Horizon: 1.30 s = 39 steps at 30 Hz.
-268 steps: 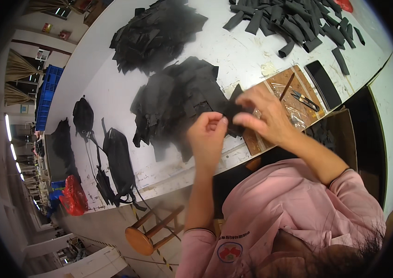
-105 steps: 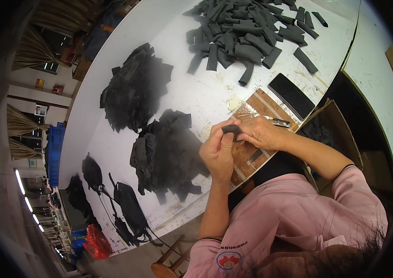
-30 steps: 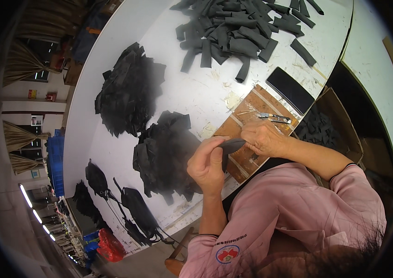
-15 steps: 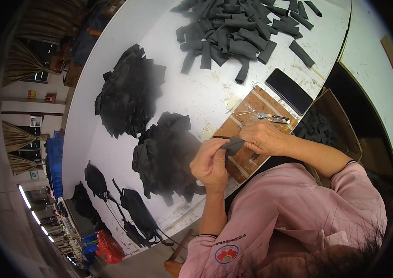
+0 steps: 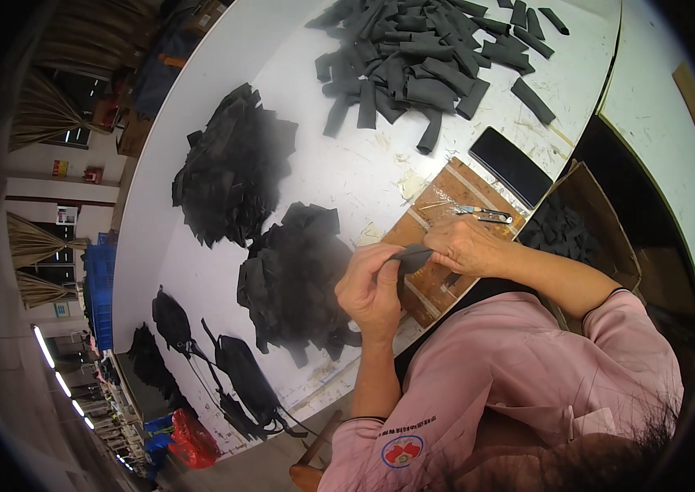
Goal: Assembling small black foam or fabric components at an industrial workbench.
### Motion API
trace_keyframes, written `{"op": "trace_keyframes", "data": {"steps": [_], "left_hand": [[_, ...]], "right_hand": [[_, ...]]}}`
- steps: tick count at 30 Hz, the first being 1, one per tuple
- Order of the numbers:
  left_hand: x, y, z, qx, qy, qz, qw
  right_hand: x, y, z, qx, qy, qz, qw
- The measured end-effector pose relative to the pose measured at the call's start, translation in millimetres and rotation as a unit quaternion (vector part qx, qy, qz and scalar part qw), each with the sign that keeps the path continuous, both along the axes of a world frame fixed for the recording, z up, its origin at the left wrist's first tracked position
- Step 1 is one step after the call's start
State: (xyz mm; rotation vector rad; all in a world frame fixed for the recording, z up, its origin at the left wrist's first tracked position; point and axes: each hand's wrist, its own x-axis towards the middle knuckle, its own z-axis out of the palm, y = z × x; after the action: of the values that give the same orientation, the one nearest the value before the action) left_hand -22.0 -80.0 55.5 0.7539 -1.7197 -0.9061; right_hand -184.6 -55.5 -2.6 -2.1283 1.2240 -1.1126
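Between my two hands is a small dark grey fabric piece (image 5: 413, 258), held over the edge of a wooden board (image 5: 448, 187). My left hand (image 5: 369, 287) pinches its left end between thumb and fingers. The fingers of my right hand (image 5: 464, 244) are closed on its right end; the fingertips are partly hidden. Just beyond my right hand a pair of thread snips (image 5: 487, 215) lies on the board. To the left of my left hand is a heap of flat dark fabric pieces (image 5: 294, 283).
Another dark heap (image 5: 236, 164) lies farther left; a pile of grey fabric tubes (image 5: 421, 61) covers the far table. A black phone (image 5: 511, 166) rests beside the board. Below the right table edge stands a cardboard box (image 5: 610, 209) with grey pieces. Black pouches (image 5: 245, 381) lie near left.
The fabric piece has turned slightly in my fingers, and its near side shows a more rounded fold. Both hands stay almost in place; the whole view has shifted a little.
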Motion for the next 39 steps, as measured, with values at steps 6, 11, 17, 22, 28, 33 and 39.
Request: {"op": "trace_keyframes", "data": {"steps": [6, 11, 17, 22, 28, 33, 39], "left_hand": [[-2.5, 8.7, -8.9, 0.093, 0.054, 0.014, 0.994], [25.0, 9.8, -58.9, 0.152, 0.058, 0.127, 0.978], [39.1, -19.8, -117.5, -0.001, -0.386, 0.245, 0.889], [44.6, -22.7, -114.7, 0.032, -0.421, 0.226, 0.878], [60.6, -28.7, -113.5, 0.033, -0.224, 0.270, 0.936], [65.1, -11.1, -80.2, 0.282, 0.069, 0.276, 0.916], [88.2, -0.2, -82.2, 0.454, 0.398, 0.121, 0.788]], "right_hand": [[4.2, 3.0, -7.2, -0.020, 0.006, -0.045, 0.999], [-5.5, -15.1, 42.5, 0.016, -0.049, 0.048, 0.998], [-30.2, -64.5, 72.7, 0.139, -0.247, -0.120, 0.951], [1.3, 22.0, 12.2, 0.337, -0.209, -0.059, 0.916], [36.6, 51.0, -20.8, 0.313, -0.035, -0.015, 0.949], [71.2, 37.2, -36.5, 0.345, -0.151, -0.021, 0.926], [106.3, 17.0, -57.6, 0.382, -0.490, -0.008, 0.783]]}}
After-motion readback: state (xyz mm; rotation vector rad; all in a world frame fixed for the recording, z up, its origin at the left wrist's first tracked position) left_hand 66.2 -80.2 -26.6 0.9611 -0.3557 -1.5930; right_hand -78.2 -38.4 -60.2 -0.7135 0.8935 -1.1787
